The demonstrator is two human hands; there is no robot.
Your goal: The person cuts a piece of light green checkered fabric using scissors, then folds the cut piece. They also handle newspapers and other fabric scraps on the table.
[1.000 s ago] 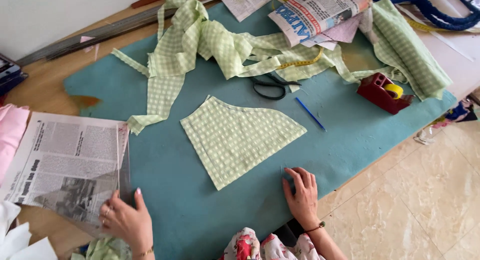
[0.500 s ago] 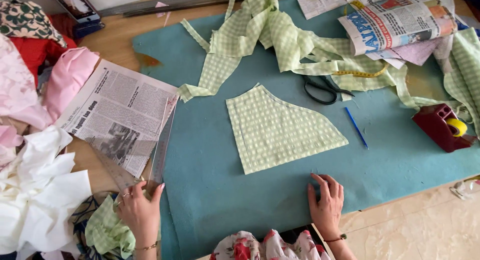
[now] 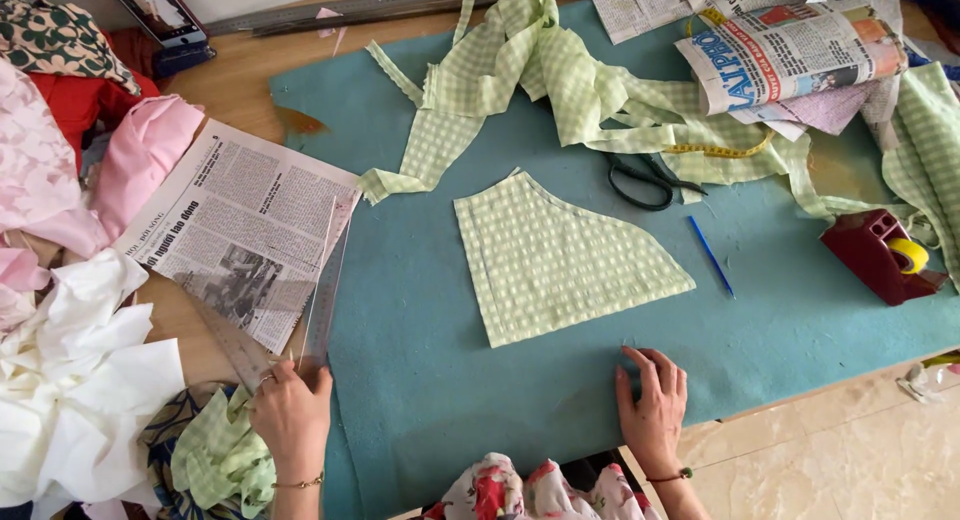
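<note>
Gripping the near end of a clear ruler [image 3: 322, 300], the left hand [image 3: 292, 418] has fingers curled shut around it at the teal mat's [image 3: 500, 400] left edge. Right hand [image 3: 655, 408] lies flat, fingers spread, on the mat, empty. Newspaper sheet [image 3: 235, 230] lies under the ruler; red tape dispenser [image 3: 875, 255] sits far right.

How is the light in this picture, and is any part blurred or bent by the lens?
Head view: soft, even daylight with only faint shadows under the left hand and right hand; a mild sheen on the tiled floor; the green checked fabric piece is sharp; the teal mat edge bows slightly, a wide-lens effect.
</note>
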